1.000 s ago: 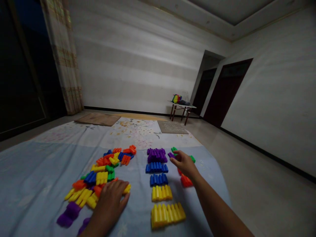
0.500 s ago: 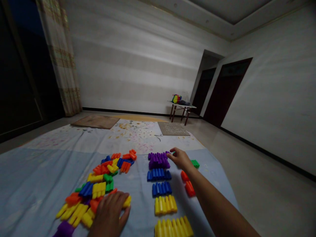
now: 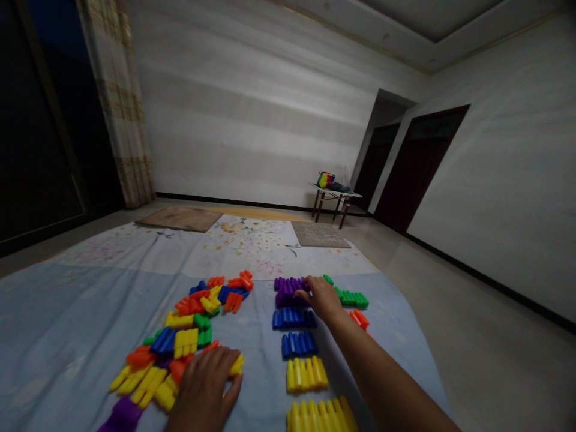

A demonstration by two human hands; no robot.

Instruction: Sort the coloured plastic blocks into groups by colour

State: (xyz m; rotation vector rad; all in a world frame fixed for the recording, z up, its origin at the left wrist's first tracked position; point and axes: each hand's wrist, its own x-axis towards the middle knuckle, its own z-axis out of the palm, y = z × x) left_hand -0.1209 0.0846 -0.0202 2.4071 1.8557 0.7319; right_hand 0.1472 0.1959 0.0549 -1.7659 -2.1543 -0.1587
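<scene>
The purple blocks (image 3: 288, 288) lie on a pale blue and floral sheet (image 3: 258, 336), at the far end of a column of grouped blocks. The right hand (image 3: 323, 298) touches their right end with bent fingers; I cannot tell whether it grips 1. Nearer the wearer come 2 blue groups (image 3: 299, 345) and 2 yellow groups (image 3: 306, 375). Right of the hand are 1 green row (image 3: 353, 299), 1 separate green piece (image 3: 328, 279) and some orange blocks (image 3: 359, 318), partly hidden by the forearm.

On the left spreads a mixed pile (image 3: 185, 342) in 5 colours. The left hand (image 3: 207, 381) rests palm-down at its near edge, with 1 yellow block (image 3: 236, 366) at its fingers; whether it is grasped, I cannot tell.

Beyond lie 2 mats, 1 brown (image 3: 180, 218) and 1 grey (image 3: 320, 234), then 1 table (image 3: 337, 190) bearing 1 multicoloured bag (image 3: 325, 179), its markings too small to read.
</scene>
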